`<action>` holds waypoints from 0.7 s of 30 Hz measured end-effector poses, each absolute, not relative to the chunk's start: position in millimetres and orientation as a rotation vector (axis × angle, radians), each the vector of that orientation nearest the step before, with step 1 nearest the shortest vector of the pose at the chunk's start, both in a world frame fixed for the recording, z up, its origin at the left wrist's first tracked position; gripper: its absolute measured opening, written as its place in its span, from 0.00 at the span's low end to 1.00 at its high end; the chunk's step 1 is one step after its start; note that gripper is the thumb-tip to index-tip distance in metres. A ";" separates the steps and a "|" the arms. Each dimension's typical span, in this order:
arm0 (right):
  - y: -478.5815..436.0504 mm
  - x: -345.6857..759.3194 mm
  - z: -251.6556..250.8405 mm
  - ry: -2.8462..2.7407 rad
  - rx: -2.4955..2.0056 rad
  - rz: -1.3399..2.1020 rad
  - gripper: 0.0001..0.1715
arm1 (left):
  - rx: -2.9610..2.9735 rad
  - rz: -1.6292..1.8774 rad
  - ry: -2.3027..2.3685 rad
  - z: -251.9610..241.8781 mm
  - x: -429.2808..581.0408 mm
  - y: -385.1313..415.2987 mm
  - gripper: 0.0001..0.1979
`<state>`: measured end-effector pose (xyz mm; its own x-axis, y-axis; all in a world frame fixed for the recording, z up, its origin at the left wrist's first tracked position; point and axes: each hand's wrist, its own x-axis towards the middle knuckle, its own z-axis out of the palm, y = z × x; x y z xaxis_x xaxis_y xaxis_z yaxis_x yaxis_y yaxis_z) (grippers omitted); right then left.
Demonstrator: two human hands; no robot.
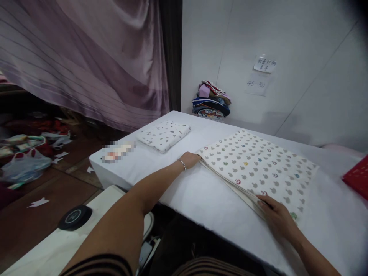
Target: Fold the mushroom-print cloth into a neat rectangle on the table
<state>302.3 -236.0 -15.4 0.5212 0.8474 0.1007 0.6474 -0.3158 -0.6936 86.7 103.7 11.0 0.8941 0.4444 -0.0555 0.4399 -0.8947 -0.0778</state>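
A cream cloth printed with grey shapes and small coloured figures lies folded in layers on the white-covered table. My left hand, with a bracelet at the wrist, is closed on its near left corner. Along the near edge my right hand grips the same cloth, thumb on top and the fingers underneath, partly hidden. Between the hands the layered edge is slightly raised. Left of it rests a folded white cloth with a small dark print, touched by neither hand.
A blurred-out item lies at the table's left end. A stack of folded fabrics stands by the wall. Something red sits at the right edge. A white surface with a round black object is at lower left, near a plastic bag.
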 end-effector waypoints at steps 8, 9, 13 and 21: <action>-234.1 303.4 -13.1 -1.228 -2.088 0.426 0.20 | -3.007 0.113 -0.703 6.3 64.4 107.5 0.12; -233.8 303.5 -13.6 -1.225 -2.092 0.421 0.20 | -3.009 0.111 -0.714 5.1 65.6 106.8 0.12; -233.0 304.6 -16.7 -1.209 -2.089 0.424 0.20 | -3.019 0.110 -0.735 2.5 74.1 99.6 0.13; -232.4 303.6 -12.0 -1.185 -2.108 0.466 0.21 | -3.032 0.085 -0.702 6.2 93.0 75.0 0.13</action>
